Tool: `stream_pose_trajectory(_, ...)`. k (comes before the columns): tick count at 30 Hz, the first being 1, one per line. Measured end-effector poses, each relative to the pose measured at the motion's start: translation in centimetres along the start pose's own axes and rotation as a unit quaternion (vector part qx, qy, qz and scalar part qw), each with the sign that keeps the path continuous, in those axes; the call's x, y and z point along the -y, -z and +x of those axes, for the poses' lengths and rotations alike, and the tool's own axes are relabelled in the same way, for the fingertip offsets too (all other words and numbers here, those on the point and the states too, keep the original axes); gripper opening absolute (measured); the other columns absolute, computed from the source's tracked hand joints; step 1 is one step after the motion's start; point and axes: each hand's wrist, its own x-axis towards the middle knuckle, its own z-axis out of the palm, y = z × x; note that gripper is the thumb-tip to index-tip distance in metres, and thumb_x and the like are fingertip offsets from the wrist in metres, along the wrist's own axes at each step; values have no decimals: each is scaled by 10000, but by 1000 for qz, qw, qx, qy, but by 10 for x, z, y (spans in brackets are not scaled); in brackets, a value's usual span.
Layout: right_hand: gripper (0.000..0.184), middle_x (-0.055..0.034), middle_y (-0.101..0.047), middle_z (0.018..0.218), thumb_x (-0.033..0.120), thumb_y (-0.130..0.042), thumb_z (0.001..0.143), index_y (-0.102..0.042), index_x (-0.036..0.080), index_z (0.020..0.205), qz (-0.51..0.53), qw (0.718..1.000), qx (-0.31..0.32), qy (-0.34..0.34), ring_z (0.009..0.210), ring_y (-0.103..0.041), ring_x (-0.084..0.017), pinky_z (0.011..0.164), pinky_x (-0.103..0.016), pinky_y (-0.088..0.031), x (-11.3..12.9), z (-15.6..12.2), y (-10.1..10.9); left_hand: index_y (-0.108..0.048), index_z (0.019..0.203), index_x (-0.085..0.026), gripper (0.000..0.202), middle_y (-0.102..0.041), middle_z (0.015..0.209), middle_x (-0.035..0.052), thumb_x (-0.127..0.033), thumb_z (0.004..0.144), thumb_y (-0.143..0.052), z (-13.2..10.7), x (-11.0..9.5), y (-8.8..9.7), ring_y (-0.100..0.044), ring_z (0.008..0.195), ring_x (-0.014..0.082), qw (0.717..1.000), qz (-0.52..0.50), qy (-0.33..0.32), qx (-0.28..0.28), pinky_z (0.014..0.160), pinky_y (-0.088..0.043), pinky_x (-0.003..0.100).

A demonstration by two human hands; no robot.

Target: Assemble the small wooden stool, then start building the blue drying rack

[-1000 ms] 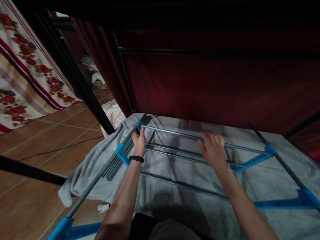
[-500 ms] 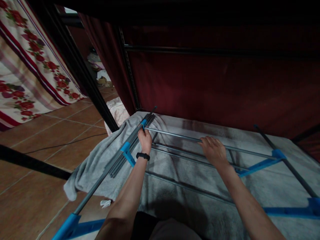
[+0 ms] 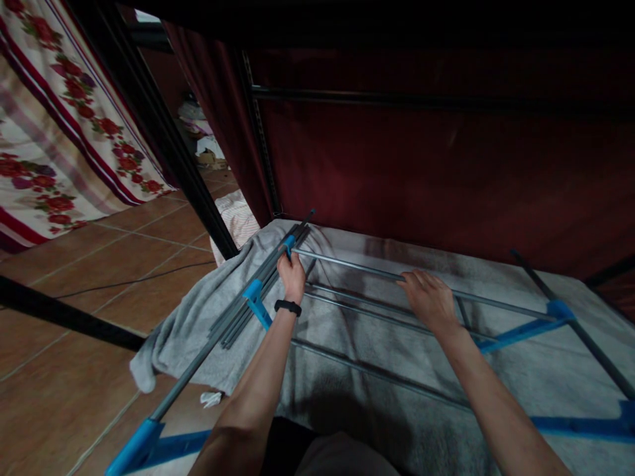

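A grey metal tube (image 3: 357, 266) runs crosswise between blue plastic connectors of a rack frame. My left hand (image 3: 292, 274), a dark band at its wrist, is closed round the tube's left end, right by a blue connector (image 3: 290, 244). Farther along the same tube, my right hand (image 3: 427, 299) grips from above with its fingers curled over it. The tube's other end meets the right blue connector (image 3: 560, 311). Below the hands lie more crosswise tubes (image 3: 377, 373) of the frame. Several loose grey tubes (image 3: 231, 337) are bunched along the left side.
The frame rests on a grey blanket (image 3: 188, 330) spread over a bed. Black metal posts (image 3: 163, 139) stand at the left, and a dark red curtain (image 3: 421, 178) hangs behind. Tiled floor (image 3: 54, 357) with a cable (image 3: 143, 279) and crumpled white paper (image 3: 211, 398) lies left.
The view has shifted slightly, so the scene sits a little farther right. Both hands keep their holds on the tube, and the frame looks unchanged.
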Motion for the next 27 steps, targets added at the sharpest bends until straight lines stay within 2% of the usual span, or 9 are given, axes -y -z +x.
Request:
stream_pose_trajectory(10,285,-95,-707,918,323,-449,1007,-679,154,1003,15,1000,0,4,820,-624,-216,746,-325,-390,0,0,2,-622,932,-159,173,-682,1030,127,-238,880,-477,0,-2,1,-611,1087,283,1000,-5,-4,-4,1037,-442,443)
stream_pose_trajectory(19,291,-98,-705,938,324,-440,1003,-682,161,1004,24,1000,19,-3,808,-618,-217,735,-327,-389,-1,0,4,-627,938,-168,201,-686,1058,120,-294,921,-471,-2,-10,3,-597,1129,275,1000,-13,-2,21,1071,-424,444)
stream_pose_trajectory(27,283,-90,-703,909,330,-439,1008,-666,161,993,18,1000,26,2,805,-626,-213,731,-314,-377,-1,2,5,-615,929,-172,199,-683,1069,126,-300,930,-462,-5,-9,1,-623,1076,269,1000,-5,-3,15,1021,-458,424)
